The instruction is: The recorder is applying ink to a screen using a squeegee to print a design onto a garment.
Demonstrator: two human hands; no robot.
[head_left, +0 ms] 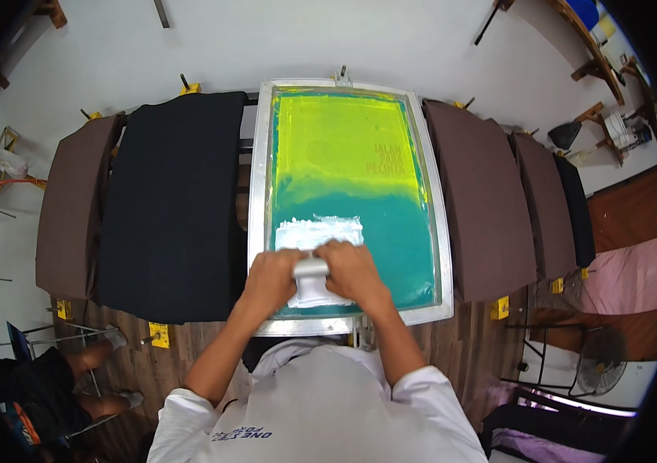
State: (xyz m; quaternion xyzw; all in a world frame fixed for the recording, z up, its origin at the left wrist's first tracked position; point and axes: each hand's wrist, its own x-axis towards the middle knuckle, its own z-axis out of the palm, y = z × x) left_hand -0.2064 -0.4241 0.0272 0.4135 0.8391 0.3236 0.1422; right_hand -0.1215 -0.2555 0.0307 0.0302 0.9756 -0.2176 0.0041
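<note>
A screen printing frame (443,255) with a silver metal rim lies in front of me. Its mesh (394,231) is teal in the near half and yellow-green in the far half, with faint lettering at the far right. White ink (319,229) spreads over the near left part of the mesh. My left hand (273,279) and my right hand (353,272) are both closed around a squeegee (312,268), one at each side, above the white ink. Only the pale middle of the squeegee shows between my fingers; its blade is hidden.
Left of the frame lie a black shirt (170,208) and a brown shirt (74,212) on boards; more brown shirts (483,204) lie to the right. Yellow clamps (159,335) stick out along the near side. A person (43,378) sits at lower left, and a fan (601,361) stands at lower right.
</note>
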